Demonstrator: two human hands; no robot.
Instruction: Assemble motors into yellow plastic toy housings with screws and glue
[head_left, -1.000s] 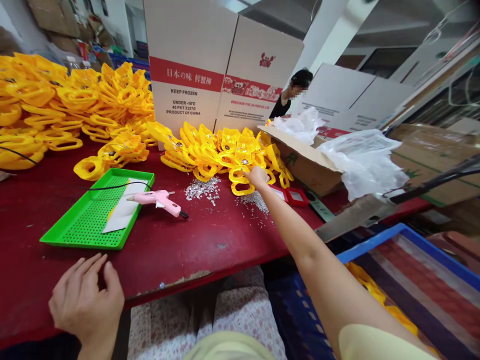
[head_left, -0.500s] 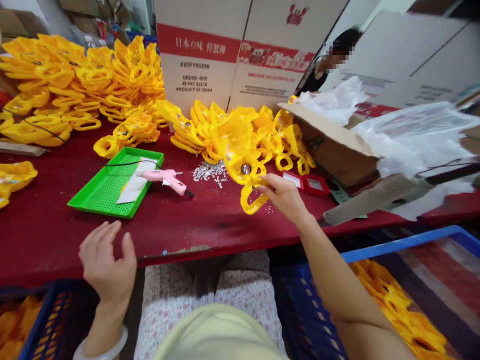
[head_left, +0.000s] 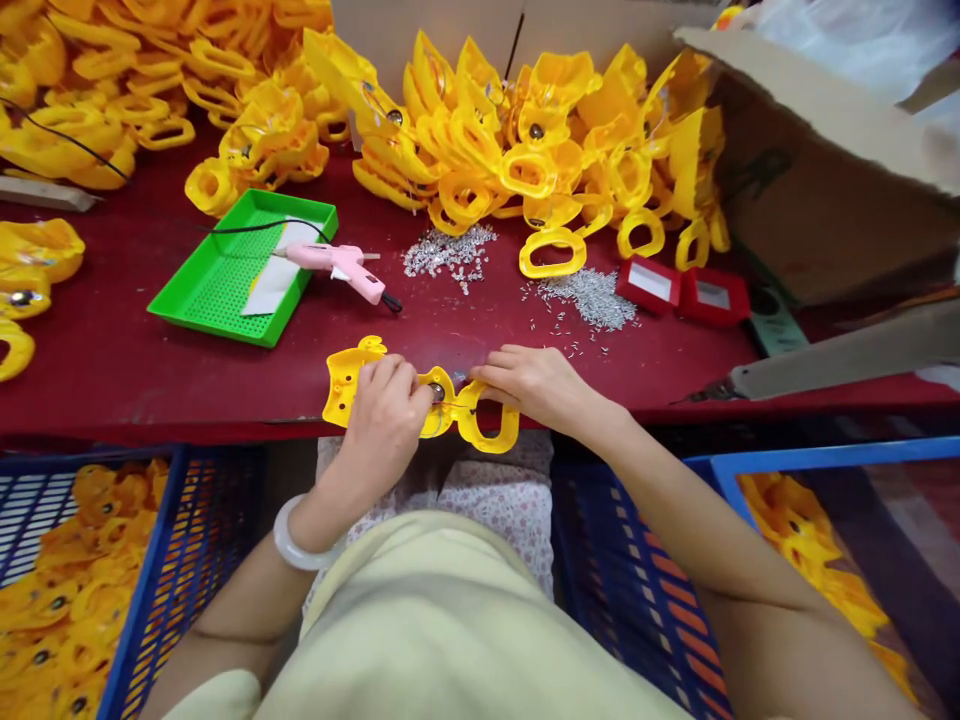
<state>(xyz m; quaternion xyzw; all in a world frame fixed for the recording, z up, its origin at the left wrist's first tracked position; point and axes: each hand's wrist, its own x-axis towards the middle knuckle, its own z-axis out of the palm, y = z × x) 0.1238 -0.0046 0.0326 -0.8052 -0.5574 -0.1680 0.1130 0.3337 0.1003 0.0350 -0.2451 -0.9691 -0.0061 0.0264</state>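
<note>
A flat yellow plastic piece lies with its long axis running left to right along the near edge of a dark red desk. The left hand and right hand curl closed over it, fingers gripping either side of its middle. A pink glue gun lies beyond it.

On the counter, a tray sits left, with a glue gun at its right edge. Plastic frames are heaped behind, with rhinestones in front of them. Crates stand below the counter, one left and one right.
</note>
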